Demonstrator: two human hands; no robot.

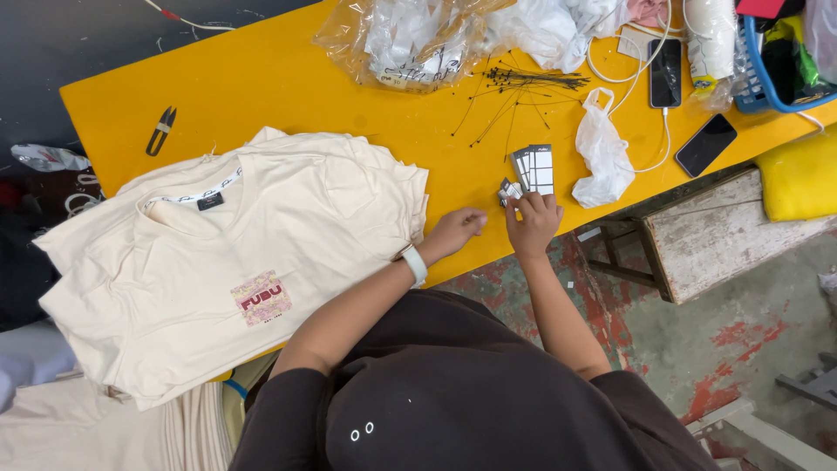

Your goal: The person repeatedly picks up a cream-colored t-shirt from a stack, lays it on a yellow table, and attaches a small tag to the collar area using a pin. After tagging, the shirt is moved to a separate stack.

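The cream shirt [218,262] at left of the frame is soft matt cloth; the yellow table [288,83] looks smooth and painted; the tags [534,170] by the right hand [532,222] seem stiff card; the small bag [602,153] at upper right is thin glossy plastic.

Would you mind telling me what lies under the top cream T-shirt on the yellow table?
Under the top cream T-shirt more cream shirts show as stacked folded edges at the lower left. The yellow table beneath is covered there, and how many shirts there are cannot be seen.
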